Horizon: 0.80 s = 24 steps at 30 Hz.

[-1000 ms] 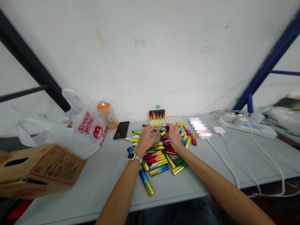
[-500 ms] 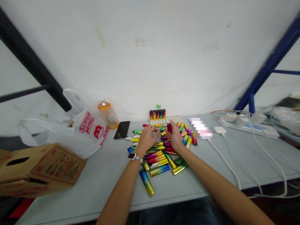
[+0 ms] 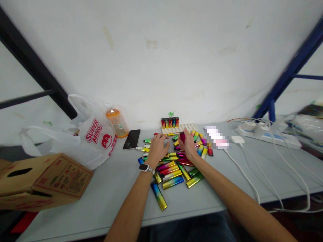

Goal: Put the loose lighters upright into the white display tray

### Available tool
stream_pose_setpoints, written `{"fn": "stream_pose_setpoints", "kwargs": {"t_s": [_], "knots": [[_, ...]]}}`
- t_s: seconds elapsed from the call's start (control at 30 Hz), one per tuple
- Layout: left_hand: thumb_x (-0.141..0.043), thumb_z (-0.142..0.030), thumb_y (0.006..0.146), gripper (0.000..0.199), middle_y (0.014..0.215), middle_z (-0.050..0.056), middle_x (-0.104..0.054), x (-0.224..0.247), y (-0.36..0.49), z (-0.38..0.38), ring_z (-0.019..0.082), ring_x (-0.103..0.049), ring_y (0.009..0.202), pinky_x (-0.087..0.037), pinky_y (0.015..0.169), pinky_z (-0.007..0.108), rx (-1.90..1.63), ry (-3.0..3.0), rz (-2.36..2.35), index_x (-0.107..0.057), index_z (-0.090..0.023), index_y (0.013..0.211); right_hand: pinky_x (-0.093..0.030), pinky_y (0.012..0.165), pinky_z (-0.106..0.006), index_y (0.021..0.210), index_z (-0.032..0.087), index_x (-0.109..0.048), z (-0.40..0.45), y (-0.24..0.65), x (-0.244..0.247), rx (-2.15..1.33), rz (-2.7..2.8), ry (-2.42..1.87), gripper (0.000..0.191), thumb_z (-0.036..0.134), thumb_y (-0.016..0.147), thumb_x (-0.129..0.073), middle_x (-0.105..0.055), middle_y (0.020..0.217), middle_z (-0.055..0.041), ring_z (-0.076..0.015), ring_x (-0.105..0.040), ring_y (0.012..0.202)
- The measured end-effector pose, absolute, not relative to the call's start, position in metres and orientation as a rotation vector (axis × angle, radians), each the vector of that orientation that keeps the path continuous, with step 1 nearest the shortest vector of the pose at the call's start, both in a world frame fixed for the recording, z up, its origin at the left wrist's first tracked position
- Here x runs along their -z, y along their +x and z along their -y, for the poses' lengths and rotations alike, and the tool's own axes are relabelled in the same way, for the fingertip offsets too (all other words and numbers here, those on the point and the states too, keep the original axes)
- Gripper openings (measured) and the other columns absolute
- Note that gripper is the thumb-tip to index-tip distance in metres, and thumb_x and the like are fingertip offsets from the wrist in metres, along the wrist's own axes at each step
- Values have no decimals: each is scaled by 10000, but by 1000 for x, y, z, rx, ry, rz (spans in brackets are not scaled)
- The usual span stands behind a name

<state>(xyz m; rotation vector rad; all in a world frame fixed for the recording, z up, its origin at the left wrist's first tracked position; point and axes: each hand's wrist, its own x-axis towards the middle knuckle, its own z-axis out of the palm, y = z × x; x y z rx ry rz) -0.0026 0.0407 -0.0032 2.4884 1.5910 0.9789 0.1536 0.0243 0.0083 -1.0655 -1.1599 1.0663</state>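
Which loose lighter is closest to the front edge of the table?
The slanted lighter, blue at its far end, gold at the near one; all the other loose lighters are farther back on the table.

The lighter point(image 3: 159, 196) nearest the table edge fades from blue to gold.

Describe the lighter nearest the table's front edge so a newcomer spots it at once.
In the middle of the gray table, find the spread of colorful lighters. At its near side lies a blue-to-gold lighter, gold end toward the front edge. Its similar blue-and-gold neighbour lies crosswise instead.
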Motion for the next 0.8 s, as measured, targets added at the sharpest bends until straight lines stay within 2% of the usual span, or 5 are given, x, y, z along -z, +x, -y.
{"fn": "stream_pose_setpoints", "kwargs": {"t_s": [0.2,0.33,0.43,0.63,0.8], "knots": [[-525,-232,907,366,1412,194,-542,10,0,-40,349,-474,1334,-337,1111,568,-817,2475,-1682,-557,-152,1263,-258,410,-210,900,262,-411,-29,157,-8,-1103,1118,-941,398,532,763,-669,-449,512,121,-91,-340,409],[-514,-227,909,404,1437,211,-528,11,2,-40,349,-430,1393,-231,1162,622,-761,2427,-1700,-523,-157,1306,-424,567,-252,842,215,-530,-39,169,-7,-900,1280,-983,338,515,779,-672,-595,681,29,-132,-527,604],[-506,-208,899,372,1377,191,-578,8,4,-39,343,-483,1333,-232,1154,632,-739,2479,-1691,-546,-172,1267,-447,663,-276,826,181,-650,-45,181,-10,-639,1376,-1069,312,486,771,-693,-641,821,-28,-153,-542,719],[-511,-176,885,272,1162,129,-654,-2,12,-34,294,-568,1153,-340,1106,524,-705,2622,-1629,-631,-185,1129,-442,622,-277,1035,172,-672,-64,196,-10,-524,1457,-1174,347,450,831,-636,-655,751,-23,-155,-565,630],[-484,-117,879,339,1268,115,-613,-3,15,-35,256,-539,1204,-347,1113,436,-602,2609,-1628,-639,-173,1176,-474,663,-278,1001,203,-608,-100,204,-7,-325,1586,-1158,223,348,831,-621,-676,760,-12,-161,-631,644]]}}
